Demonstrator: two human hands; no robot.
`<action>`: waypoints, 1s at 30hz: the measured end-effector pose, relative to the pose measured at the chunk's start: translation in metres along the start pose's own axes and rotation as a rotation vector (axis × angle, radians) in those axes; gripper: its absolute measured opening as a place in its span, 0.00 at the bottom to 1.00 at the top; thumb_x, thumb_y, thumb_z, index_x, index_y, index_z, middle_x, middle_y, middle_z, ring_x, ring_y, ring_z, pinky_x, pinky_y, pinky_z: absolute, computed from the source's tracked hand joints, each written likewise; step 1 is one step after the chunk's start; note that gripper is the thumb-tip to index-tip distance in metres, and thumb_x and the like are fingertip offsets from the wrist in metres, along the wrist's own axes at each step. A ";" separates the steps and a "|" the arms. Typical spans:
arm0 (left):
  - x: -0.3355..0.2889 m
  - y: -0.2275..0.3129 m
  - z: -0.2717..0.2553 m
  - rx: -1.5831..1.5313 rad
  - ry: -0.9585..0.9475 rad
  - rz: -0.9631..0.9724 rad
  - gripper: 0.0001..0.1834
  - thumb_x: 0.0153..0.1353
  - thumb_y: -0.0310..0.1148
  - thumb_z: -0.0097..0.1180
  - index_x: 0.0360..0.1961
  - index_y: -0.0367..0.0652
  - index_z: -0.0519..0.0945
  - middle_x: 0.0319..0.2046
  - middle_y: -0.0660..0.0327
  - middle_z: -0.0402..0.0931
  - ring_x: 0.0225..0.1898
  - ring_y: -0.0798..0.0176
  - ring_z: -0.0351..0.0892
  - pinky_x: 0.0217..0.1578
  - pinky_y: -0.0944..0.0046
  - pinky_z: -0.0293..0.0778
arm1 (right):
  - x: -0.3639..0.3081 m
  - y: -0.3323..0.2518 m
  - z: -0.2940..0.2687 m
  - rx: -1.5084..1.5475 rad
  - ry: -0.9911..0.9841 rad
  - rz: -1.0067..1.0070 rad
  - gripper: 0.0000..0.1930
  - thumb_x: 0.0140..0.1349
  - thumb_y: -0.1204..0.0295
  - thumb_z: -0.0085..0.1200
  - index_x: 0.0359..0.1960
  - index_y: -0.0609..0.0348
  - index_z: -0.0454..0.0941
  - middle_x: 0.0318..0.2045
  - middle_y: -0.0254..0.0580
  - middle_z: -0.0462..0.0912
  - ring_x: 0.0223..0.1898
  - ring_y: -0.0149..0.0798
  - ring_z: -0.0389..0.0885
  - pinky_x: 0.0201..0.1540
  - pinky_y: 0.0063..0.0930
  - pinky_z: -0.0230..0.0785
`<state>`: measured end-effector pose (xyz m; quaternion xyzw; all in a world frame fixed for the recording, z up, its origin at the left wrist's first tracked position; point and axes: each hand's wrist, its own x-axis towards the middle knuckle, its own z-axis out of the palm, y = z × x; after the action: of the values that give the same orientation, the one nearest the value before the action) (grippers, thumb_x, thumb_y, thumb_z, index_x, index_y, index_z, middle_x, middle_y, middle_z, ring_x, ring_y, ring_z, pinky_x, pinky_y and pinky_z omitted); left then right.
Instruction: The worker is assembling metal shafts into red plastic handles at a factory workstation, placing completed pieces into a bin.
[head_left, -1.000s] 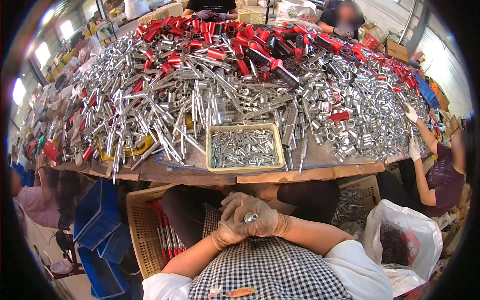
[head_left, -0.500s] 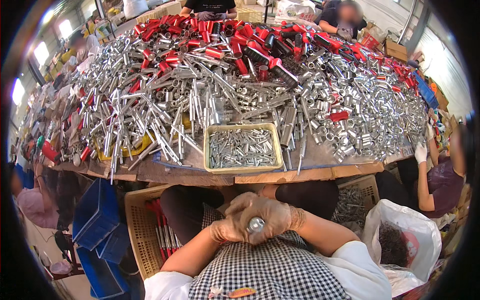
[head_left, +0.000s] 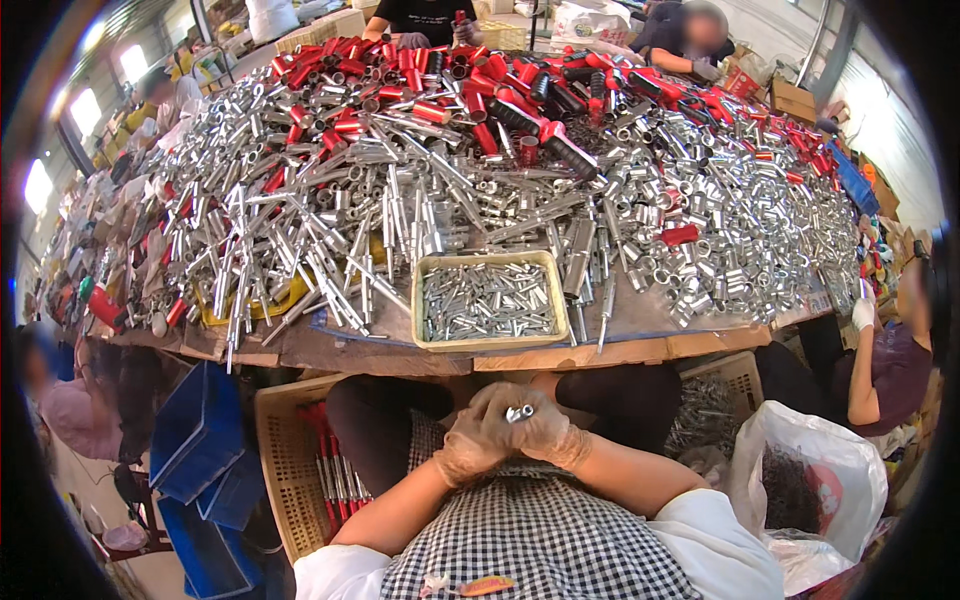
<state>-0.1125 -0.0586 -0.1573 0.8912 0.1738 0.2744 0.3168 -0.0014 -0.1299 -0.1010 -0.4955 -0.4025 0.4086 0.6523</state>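
Observation:
My left hand and my right hand, both in tan gloves, are pressed together over my lap, in front of the table edge. Their fingers close around a silver metal tube; only its bright end shows, tilted up between them, and its remaining length is hidden by the gloves. Beyond my hands, on the table edge, sits a cream tray filled with small metal pins. Slender metal rods lie in a heap behind and to the left of it.
Short metal rings are heaped at right, red-and-black handles at the back. A yellow crate and blue bins stand at my left, a white sack at my right. Co-workers sit around the table.
My joined hands have shifted slightly toward the table, and the tube's end has tilted away, showing smaller. Across the table, a co-worker has raised a hand with a red piece.

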 end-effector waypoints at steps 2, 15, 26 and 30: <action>0.006 -0.020 0.008 0.035 0.094 0.136 0.21 0.50 0.29 0.63 0.48 0.43 0.77 0.42 0.55 0.80 0.40 0.52 0.81 0.40 0.57 0.80 | 0.008 -0.009 -0.005 0.071 -0.384 -0.233 0.09 0.54 0.69 0.65 0.24 0.59 0.77 0.34 0.45 0.81 0.38 0.39 0.80 0.45 0.33 0.71; 0.002 0.009 -0.014 -0.004 -0.180 0.027 0.22 0.49 0.32 0.65 0.48 0.40 0.77 0.41 0.51 0.79 0.44 0.53 0.82 0.42 0.55 0.78 | -0.006 0.007 -0.005 -0.175 -0.071 -0.038 0.21 0.54 0.52 0.65 0.29 0.61 0.78 0.36 0.42 0.79 0.44 0.41 0.75 0.54 0.40 0.66; 0.031 0.014 -0.093 -1.159 0.340 -0.393 0.07 0.53 0.27 0.61 0.21 0.41 0.77 0.17 0.59 0.75 0.23 0.63 0.74 0.29 0.63 0.71 | -0.040 0.041 -0.056 -0.158 -0.259 0.258 0.48 0.52 0.51 0.66 0.68 0.61 0.55 0.61 0.52 0.68 0.65 0.46 0.65 0.65 0.39 0.60; 0.053 0.033 -0.100 -1.538 0.464 -0.072 0.17 0.56 0.40 0.60 0.15 0.44 0.72 0.13 0.61 0.66 0.28 0.57 0.70 0.41 0.54 0.66 | -0.043 0.044 -0.061 0.164 -0.253 0.509 0.40 0.57 0.62 0.64 0.68 0.60 0.57 0.54 0.42 0.74 0.57 0.40 0.73 0.61 0.34 0.66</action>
<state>-0.1264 -0.0106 -0.0501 0.3374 0.0261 0.4849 0.8064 0.0350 -0.1821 -0.1600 -0.4714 -0.3091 0.6489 0.5110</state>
